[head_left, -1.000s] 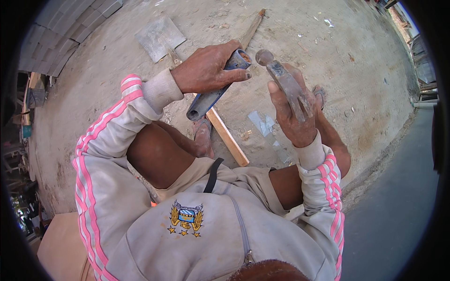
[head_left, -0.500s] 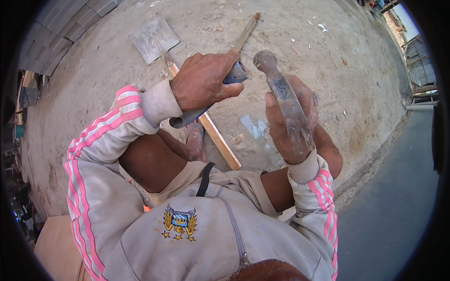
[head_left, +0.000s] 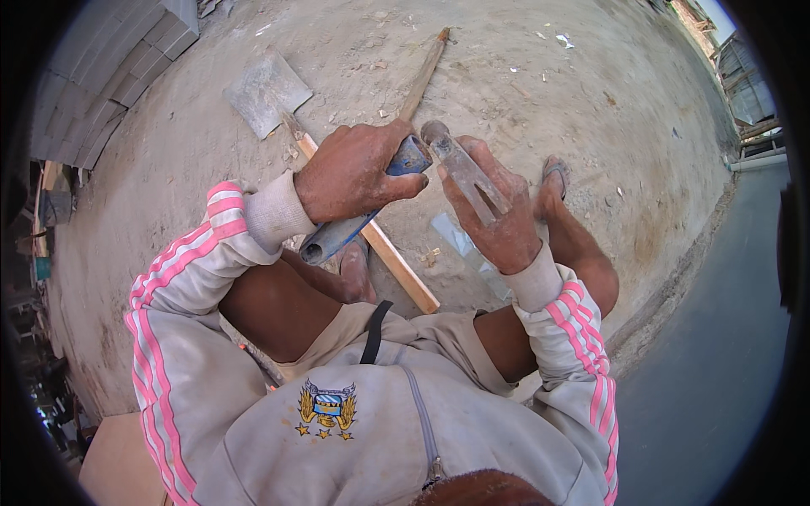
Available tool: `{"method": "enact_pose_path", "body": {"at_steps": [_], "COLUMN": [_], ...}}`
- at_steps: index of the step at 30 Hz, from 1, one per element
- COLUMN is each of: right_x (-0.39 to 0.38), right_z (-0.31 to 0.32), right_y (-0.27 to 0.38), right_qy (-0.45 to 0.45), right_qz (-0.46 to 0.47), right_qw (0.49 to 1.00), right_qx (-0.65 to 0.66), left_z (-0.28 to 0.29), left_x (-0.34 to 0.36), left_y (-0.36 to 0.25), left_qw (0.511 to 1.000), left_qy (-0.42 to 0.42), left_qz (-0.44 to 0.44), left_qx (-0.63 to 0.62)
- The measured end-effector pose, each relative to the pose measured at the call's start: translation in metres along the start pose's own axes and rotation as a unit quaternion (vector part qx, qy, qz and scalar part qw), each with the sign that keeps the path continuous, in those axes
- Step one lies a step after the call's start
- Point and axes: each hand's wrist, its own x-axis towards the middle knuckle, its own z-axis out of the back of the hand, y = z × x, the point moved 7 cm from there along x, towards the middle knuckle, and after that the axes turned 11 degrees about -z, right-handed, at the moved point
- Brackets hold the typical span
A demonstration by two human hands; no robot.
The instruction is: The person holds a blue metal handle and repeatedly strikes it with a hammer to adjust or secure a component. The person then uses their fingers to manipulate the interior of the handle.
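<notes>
My left hand (head_left: 346, 173) is closed round a dark blue, hollow, bar-like piece (head_left: 337, 236), held slanting above the ground. My right hand (head_left: 506, 232) grips a worn steel claw hammer head (head_left: 468, 173), its round face close to the bar’s upper end; whether they touch I cannot tell, and any handle is hidden. Beneath the bar a pale wooden batten (head_left: 401, 266) lies slanting toward a dusty shovel blade (head_left: 268, 88). A weathered pointed stick (head_left: 426, 67) extends beyond my left hand, its lower part hidden.
Clear, broken sheet pieces (head_left: 456, 236) lie between my sandalled feet. Grey blocks (head_left: 118, 72) are stacked at upper left. A smooth dark grey surface (head_left: 709, 337) with a rough edge runs along the right, near a pale pipe (head_left: 759, 162) and corrugated sheets (head_left: 742, 84).
My right hand has moved left and tipped the hammer head, bringing it closer to the blue piece. My left hand has shifted down and slightly left, still holding it.
</notes>
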Motion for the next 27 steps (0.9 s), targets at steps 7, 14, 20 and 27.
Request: {"method": "enact_pose_path", "body": {"at_steps": [7,14,20,27], "right_x": [-0.017,-0.015,-0.006,0.002], "right_z": [0.026,0.036,0.008,0.057], "right_y": [0.029,0.038,0.005,0.02], "right_qy": [-0.1,-0.132,-0.008,-0.091], "right_qz": [0.062,0.141,0.053,0.112], "right_qw": [0.991,0.98,0.999,0.99], "right_qx": [0.056,-0.053,0.005,0.009], "left_z": [0.002,0.009,0.005,0.023], "left_x": [0.002,0.001,0.011,0.007], "left_y": [0.002,-0.004,-0.011,0.001], "left_qw": [1.0,1.0,0.999,0.938], "left_qy": [-0.015,-0.01,0.033,-0.007], "left_qz": [-0.022,0.005,-0.021,-0.034], "left_qx": [0.012,-0.028,-0.01,-0.346]}}
